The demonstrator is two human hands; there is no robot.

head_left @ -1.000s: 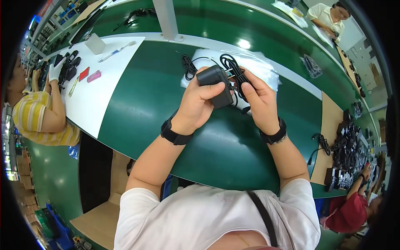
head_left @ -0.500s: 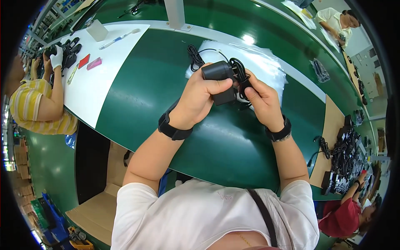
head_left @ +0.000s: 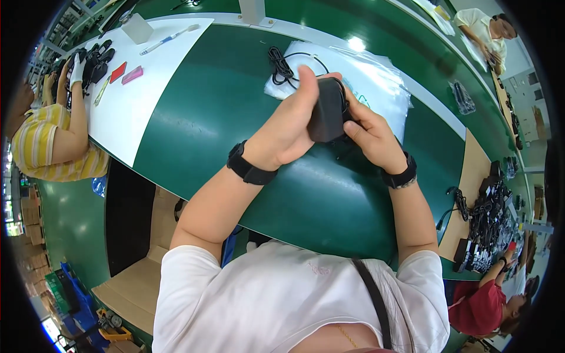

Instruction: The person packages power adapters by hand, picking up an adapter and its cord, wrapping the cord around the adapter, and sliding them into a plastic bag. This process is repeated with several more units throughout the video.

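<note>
A green tabletop [head_left: 318, 200] curves across a busy workroom, its outer parts bent and cut off at the fisheye rim. Above its middle, a black power adapter [head_left: 327, 115] sits between the 2 hands. The left hand [head_left: 286, 126] cradles it, thumb raised clear, most fingers hidden behind it. The right hand [head_left: 375, 136] has thumb and fingers drawn close at the adapter's right side; I cannot tell exactly what they pinch. Beyond lie plastic bags [head_left: 385, 97] and a coiled black cable [head_left: 280, 63], its lead vanishing behind the hands.
</note>
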